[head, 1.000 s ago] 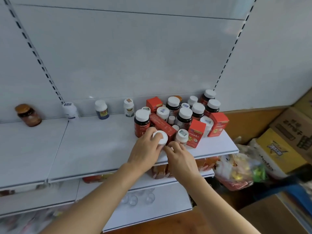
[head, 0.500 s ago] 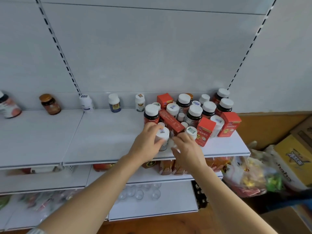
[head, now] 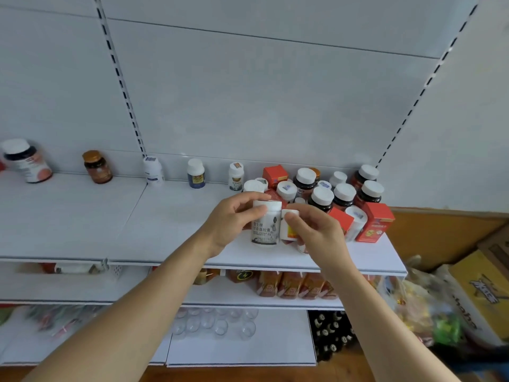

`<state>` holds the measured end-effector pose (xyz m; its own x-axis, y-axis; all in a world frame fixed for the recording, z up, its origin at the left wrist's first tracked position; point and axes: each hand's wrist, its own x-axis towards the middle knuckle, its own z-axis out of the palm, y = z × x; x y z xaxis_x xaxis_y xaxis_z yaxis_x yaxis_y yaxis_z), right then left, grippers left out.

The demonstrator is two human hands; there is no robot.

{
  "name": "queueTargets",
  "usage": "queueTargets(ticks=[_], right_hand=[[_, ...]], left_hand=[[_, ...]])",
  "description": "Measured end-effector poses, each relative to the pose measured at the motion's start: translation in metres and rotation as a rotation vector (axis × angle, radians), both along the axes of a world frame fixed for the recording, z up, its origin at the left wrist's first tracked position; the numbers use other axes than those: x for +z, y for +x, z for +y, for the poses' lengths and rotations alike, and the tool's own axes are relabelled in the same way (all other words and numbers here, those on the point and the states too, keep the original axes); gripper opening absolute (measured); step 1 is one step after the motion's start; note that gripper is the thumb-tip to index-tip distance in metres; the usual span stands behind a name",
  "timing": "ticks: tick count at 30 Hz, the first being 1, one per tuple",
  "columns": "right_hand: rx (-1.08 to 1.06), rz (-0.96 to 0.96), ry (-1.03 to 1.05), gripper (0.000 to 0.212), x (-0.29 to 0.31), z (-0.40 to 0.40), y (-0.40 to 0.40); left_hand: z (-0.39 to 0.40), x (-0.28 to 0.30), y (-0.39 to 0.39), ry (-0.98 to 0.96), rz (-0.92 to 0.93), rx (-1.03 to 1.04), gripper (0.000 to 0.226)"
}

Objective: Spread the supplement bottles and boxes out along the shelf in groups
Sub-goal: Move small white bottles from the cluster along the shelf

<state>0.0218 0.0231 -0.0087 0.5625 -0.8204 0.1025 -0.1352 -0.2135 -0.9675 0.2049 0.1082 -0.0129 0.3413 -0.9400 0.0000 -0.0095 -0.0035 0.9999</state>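
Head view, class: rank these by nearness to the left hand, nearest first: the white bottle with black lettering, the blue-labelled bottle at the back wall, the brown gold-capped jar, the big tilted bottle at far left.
1. White bottle with black lettering: held in the left hand.
2. Blue-labelled bottle: back wall, just left.
3. Brown gold-capped jar: further left.
4. Big tilted bottle: far left edge.

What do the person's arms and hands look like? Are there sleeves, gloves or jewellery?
Both forearms are bare up to the picture's lower edge: no sleeve shows. The left hand and the right hand wear no gloves, and no ring, watch or bracelet can be seen on the fingers or wrists. The fingernails look short and unpainted. No marks or tattoos are visible.
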Motion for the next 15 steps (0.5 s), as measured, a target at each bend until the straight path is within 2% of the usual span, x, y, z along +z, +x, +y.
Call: queueTargets(ticks=[4,11,15], right_hand=[[0.063,-0.014,0.085,0.016,0.008,0.003,0.011],[0.075,0.019,0.077,0.026,0.014,0.015,0.046],[0.123,0.001,0.109,0.024,0.017,0.033,0.073]], left_hand=[[0.015,0.007,0.005,0.020,0.072,0.032,0.023],[0.044,0.013,0.032,0.027,0.055,0.140,0.021],[0.068,0.015,0.055,0.016,0.054,0.192,0.020]])
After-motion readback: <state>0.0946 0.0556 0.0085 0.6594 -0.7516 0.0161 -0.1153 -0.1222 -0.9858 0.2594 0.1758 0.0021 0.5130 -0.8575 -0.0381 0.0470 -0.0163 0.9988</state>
